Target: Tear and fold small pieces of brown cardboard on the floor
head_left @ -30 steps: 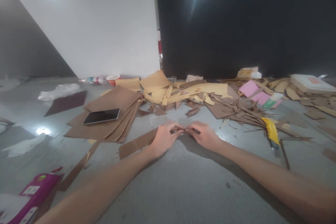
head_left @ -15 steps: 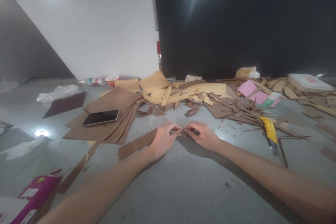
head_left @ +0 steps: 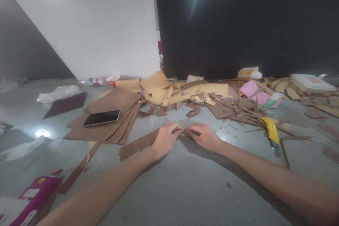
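My left hand (head_left: 166, 140) and my right hand (head_left: 203, 136) meet fingertip to fingertip just above the grey tabletop (head_left: 169, 190). Both are closed in a pinch. Whatever lies between the fingertips is too small and hidden to name. A brown cardboard strip (head_left: 137, 145) runs out to the left from behind my left hand; whether the hand touches it I cannot tell. Beyond the hands lie torn brown scraps (head_left: 160, 112). To the right of my right hand is a yellow utility knife (head_left: 271, 130), apart from it.
A black phone (head_left: 102, 118) rests on stacked brown sheets (head_left: 122, 102) at left. Cardboard scraps (head_left: 238, 111) and yellowish sheets (head_left: 156, 83) pile along the back. A purple package (head_left: 42, 190) lies at near left, a paper cup (head_left: 113, 80) at back left, a white box (head_left: 312, 83) at back right.
My fingertips have shifted very slightly, with the right hand's fingers a touch closer to the left. Nothing else has visibly moved.
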`<state>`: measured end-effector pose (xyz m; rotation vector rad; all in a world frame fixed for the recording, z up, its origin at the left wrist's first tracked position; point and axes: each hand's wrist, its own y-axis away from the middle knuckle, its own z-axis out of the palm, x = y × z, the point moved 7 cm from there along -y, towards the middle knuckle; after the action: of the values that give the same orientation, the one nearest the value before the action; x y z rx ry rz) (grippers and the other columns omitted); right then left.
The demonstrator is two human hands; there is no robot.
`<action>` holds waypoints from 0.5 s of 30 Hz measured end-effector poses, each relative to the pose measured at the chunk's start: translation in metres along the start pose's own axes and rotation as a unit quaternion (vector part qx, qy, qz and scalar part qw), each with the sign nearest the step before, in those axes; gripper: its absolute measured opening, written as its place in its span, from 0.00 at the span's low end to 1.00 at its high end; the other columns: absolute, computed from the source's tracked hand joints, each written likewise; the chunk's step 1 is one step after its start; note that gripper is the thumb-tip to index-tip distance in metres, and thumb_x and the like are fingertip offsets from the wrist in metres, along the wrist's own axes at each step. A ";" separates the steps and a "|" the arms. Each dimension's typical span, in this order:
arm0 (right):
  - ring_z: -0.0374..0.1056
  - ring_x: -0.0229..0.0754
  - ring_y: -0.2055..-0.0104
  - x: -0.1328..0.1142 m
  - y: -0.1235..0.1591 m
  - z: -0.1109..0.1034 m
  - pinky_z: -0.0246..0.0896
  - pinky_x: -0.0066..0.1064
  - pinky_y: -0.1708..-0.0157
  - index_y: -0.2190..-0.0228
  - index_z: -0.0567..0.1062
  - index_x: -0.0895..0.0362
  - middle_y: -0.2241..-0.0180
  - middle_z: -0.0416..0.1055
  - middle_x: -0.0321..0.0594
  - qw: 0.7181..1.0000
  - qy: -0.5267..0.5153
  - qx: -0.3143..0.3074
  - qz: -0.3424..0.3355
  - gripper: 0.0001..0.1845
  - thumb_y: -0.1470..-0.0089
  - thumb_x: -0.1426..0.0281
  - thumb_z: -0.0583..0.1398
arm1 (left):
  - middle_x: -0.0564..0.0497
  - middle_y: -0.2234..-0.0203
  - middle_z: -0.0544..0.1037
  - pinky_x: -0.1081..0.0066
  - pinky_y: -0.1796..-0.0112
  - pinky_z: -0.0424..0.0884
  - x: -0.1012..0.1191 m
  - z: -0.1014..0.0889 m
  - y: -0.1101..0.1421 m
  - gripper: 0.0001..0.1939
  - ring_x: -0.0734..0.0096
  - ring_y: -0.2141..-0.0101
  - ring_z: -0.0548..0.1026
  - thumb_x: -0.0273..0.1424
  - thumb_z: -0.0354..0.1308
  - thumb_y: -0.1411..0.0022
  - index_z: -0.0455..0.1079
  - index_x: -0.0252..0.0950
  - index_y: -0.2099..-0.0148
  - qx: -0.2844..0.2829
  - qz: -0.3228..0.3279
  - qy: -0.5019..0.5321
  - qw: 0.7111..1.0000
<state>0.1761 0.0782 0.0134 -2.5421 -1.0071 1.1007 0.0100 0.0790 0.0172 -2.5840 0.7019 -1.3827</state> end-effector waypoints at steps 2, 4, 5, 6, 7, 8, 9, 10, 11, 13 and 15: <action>0.73 0.44 0.64 0.000 0.000 0.000 0.65 0.34 0.61 0.62 0.81 0.52 0.67 0.78 0.41 1.000 -0.006 -0.002 0.009 0.17 0.28 0.60 0.55 | 0.51 0.65 0.82 0.69 0.58 0.74 -0.001 0.000 0.000 0.08 0.66 0.61 0.80 0.34 0.60 0.29 0.80 0.40 0.59 0.000 -0.002 0.008 1.000; 0.73 0.44 0.64 0.000 -0.001 0.000 0.66 0.34 0.62 0.62 0.81 0.52 0.67 0.79 0.41 1.000 -0.014 -0.003 0.014 0.17 0.28 0.60 0.55 | 0.51 0.65 0.82 0.69 0.58 0.74 -0.002 0.000 -0.001 0.08 0.66 0.61 0.80 0.34 0.59 0.29 0.79 0.40 0.59 0.001 -0.003 0.014 1.000; 0.74 0.44 0.64 0.000 -0.002 0.000 0.66 0.34 0.62 0.62 0.81 0.52 0.67 0.79 0.40 1.000 -0.018 -0.002 0.016 0.17 0.28 0.59 0.55 | 0.51 0.65 0.82 0.69 0.57 0.74 -0.002 0.000 -0.001 0.08 0.66 0.61 0.80 0.34 0.59 0.29 0.79 0.40 0.59 0.002 -0.003 0.017 1.000; 0.74 0.44 0.64 0.001 -0.002 0.000 0.66 0.34 0.62 0.62 0.81 0.52 0.67 0.79 0.40 1.000 -0.023 -0.001 0.019 0.17 0.28 0.59 0.56 | 0.51 0.64 0.82 0.69 0.57 0.74 -0.002 0.000 -0.001 0.09 0.66 0.61 0.81 0.34 0.59 0.29 0.79 0.40 0.59 0.003 -0.005 0.018 1.000; 0.74 0.44 0.64 0.001 -0.003 0.000 0.66 0.34 0.63 0.62 0.80 0.52 0.67 0.79 0.40 0.999 -0.029 0.001 0.023 0.16 0.29 0.59 0.56 | 0.51 0.64 0.82 0.69 0.57 0.74 -0.003 0.000 -0.001 0.09 0.66 0.61 0.81 0.34 0.59 0.29 0.79 0.40 0.59 0.004 -0.007 0.017 1.000; 0.74 0.43 0.65 0.002 -0.003 0.000 0.66 0.34 0.63 0.61 0.80 0.52 0.66 0.79 0.40 0.999 -0.034 0.002 0.026 0.16 0.29 0.59 0.56 | 0.51 0.64 0.82 0.69 0.57 0.75 -0.004 0.000 -0.001 0.09 0.66 0.61 0.81 0.35 0.59 0.28 0.79 0.40 0.59 0.004 -0.011 0.016 1.000; 0.74 0.43 0.65 0.002 -0.004 0.000 0.66 0.34 0.64 0.61 0.80 0.52 0.66 0.79 0.40 0.999 -0.038 0.002 0.027 0.15 0.29 0.59 0.56 | 0.51 0.64 0.82 0.69 0.58 0.75 -0.004 -0.001 -0.001 0.09 0.65 0.61 0.81 0.35 0.58 0.28 0.79 0.40 0.59 0.006 -0.015 0.014 1.000; 0.73 0.43 0.65 0.002 -0.004 0.000 0.66 0.34 0.64 0.60 0.79 0.52 0.65 0.79 0.39 0.999 -0.040 0.004 0.025 0.14 0.29 0.60 0.56 | 0.51 0.65 0.82 0.69 0.58 0.75 -0.005 -0.001 -0.001 0.09 0.65 0.61 0.81 0.35 0.58 0.28 0.78 0.40 0.59 0.007 -0.019 0.011 1.000; 0.73 0.43 0.64 0.001 -0.004 -0.001 0.66 0.34 0.63 0.60 0.79 0.52 0.65 0.79 0.39 0.999 -0.037 0.007 0.020 0.13 0.29 0.61 0.56 | 0.51 0.65 0.82 0.68 0.58 0.75 -0.005 -0.002 -0.001 0.09 0.65 0.62 0.81 0.35 0.58 0.28 0.78 0.40 0.59 0.009 -0.021 0.008 1.000; 0.73 0.43 0.63 -0.002 -0.005 -0.003 0.65 0.34 0.62 0.60 0.78 0.53 0.65 0.78 0.40 1.000 -0.017 0.021 -0.001 0.11 0.29 0.63 0.57 | 0.51 0.64 0.82 0.68 0.57 0.75 -0.004 -0.003 0.000 0.09 0.65 0.61 0.80 0.35 0.58 0.28 0.78 0.40 0.58 0.016 -0.015 -0.008 1.000; 0.71 0.44 0.62 -0.006 -0.004 -0.006 0.64 0.36 0.60 0.61 0.78 0.54 0.65 0.76 0.41 0.998 0.038 0.042 -0.030 0.11 0.29 0.66 0.57 | 0.50 0.61 0.81 0.65 0.53 0.75 0.001 -0.005 0.000 0.07 0.63 0.57 0.79 0.33 0.57 0.28 0.77 0.40 0.56 0.033 0.013 -0.042 0.998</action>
<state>0.1755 0.0781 0.0230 -2.4516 -0.9910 1.0011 0.0067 0.0792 0.0203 -2.5564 0.6646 -1.2584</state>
